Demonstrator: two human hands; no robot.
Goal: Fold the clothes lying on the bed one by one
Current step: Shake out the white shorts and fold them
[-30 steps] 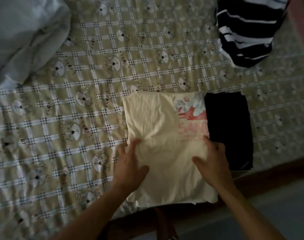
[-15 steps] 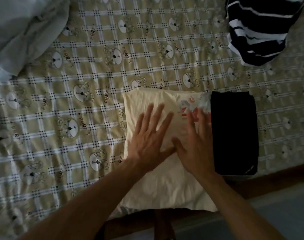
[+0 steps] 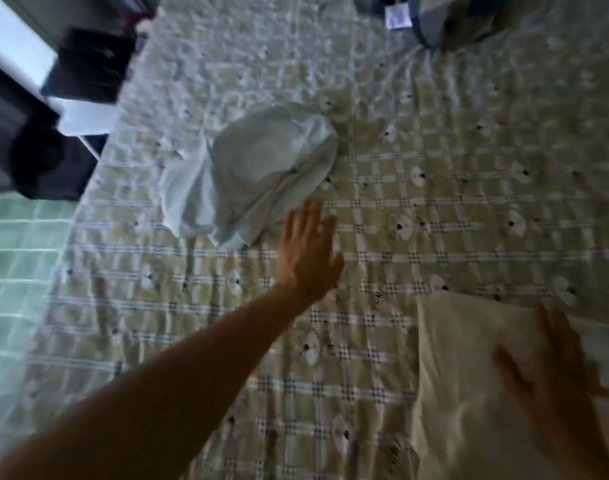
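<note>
The left hand (image 3: 310, 251), fingers straight and holding nothing, hovers just short of the white garment (image 3: 258, 174) lying ahead-left of it, far nearer than the right hand (image 3: 552, 386), flat on the folded shirt (image 3: 462, 341).

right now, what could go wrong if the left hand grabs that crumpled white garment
The white garment lies bunched near the bed edge; a one-handed pull by the left hand could drop it onto the tiled floor. The right hand lies over the folded cream shirt; leaning could rumple it.
</note>
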